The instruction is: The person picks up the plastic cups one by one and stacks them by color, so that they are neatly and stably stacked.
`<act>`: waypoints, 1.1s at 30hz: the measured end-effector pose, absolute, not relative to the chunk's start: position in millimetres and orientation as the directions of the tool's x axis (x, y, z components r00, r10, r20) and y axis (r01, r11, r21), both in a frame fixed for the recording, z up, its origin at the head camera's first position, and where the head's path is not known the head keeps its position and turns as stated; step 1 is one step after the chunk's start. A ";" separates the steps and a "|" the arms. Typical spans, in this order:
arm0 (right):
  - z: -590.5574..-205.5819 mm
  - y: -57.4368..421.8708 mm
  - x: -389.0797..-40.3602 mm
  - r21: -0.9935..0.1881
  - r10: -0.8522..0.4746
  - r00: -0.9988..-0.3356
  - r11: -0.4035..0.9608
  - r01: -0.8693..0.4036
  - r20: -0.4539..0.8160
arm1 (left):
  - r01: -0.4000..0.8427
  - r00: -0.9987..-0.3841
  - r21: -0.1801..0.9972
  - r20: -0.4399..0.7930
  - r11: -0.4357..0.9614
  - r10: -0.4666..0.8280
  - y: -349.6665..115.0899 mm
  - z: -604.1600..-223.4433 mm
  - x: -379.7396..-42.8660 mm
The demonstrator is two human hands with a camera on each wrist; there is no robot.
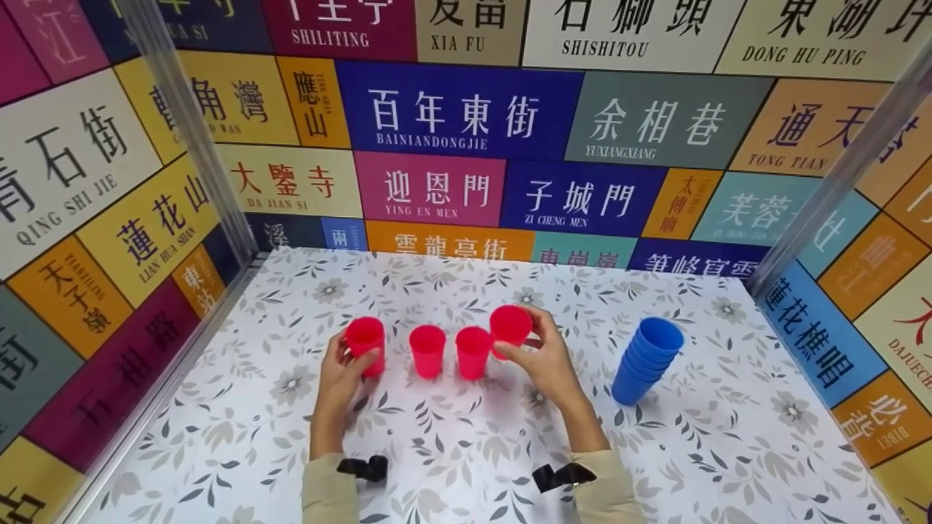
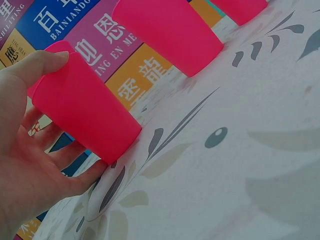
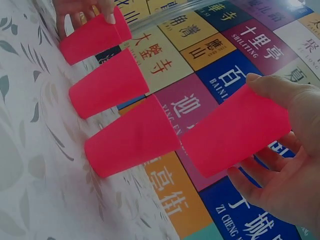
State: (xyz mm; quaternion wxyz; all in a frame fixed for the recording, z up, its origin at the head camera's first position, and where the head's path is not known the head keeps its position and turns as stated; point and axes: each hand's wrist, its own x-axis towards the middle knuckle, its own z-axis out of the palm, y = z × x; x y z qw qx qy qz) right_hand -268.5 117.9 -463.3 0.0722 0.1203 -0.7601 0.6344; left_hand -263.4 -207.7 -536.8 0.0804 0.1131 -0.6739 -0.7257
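Four pinkish-red plastic cups form a row across the table, mouths up. At the left end, my left hand (image 1: 342, 375) grips a red cup (image 2: 85, 105), thumb near the rim and fingers round its far side. Two more cups, the left-middle one (image 1: 427, 352) and the right-middle one (image 1: 473, 354), stand untouched between the hands. My right hand (image 1: 541, 354) holds the fourth cup (image 3: 237, 132) between thumb and fingers; in the right wrist view its base hangs above the table, close beside the rim of the right-middle cup.
A nested stack of blue cups (image 1: 646, 360) stands on the right of the table. The white floral tabletop (image 1: 466, 466) is bounded by panels of colourful signs (image 1: 459, 109) at the back and sides, with clear edge strips (image 1: 837, 145) at the corners.
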 end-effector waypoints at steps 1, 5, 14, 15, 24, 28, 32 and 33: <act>-461.8 114.6 -267.4 -0.945 -0.099 -0.959 0.166 -0.280 0.267 | -0.033 -0.961 0.996 -0.053 -0.077 -0.271 -207.9 -537.3 -263.4; -458.2 103.2 -265.8 -0.943 -0.126 -0.952 0.150 -0.298 0.280 | -0.010 -0.962 0.998 -0.027 -0.065 -0.273 -208.2 -538.3 -263.8; -443.6 86.3 -266.7 -0.929 -0.171 -0.929 0.117 -0.350 0.329 | -0.007 -0.961 0.998 -0.025 -0.067 -0.275 -206.5 -537.1 -264.5; -441.5 84.3 -266.6 -0.930 -0.177 -0.928 0.113 -0.350 0.327 | -0.004 -0.961 0.998 -0.024 -0.070 -0.274 -206.2 -536.9 -264.3; -430.9 59.3 -266.9 -0.936 -0.248 -0.923 0.125 -0.330 0.293 | -0.011 -0.965 0.994 -0.040 -0.111 -0.258 -204.8 -527.7 -259.7; -430.2 45.8 -264.0 -0.922 -0.278 -0.915 0.174 -0.346 0.291 | -0.008 -0.965 0.994 -0.035 -0.105 -0.258 -205.3 -527.8 -259.0; -427.5 33.7 -262.5 -0.918 -0.292 -0.908 0.171 -0.358 0.300 | 0.007 -0.963 0.997 -0.016 -0.083 -0.268 -206.5 -536.6 -263.1; -426.8 30.9 -262.6 -0.917 -0.296 -0.905 0.166 -0.362 0.304 | 0.007 -0.963 0.997 -0.014 -0.079 -0.268 -206.3 -536.5 -263.0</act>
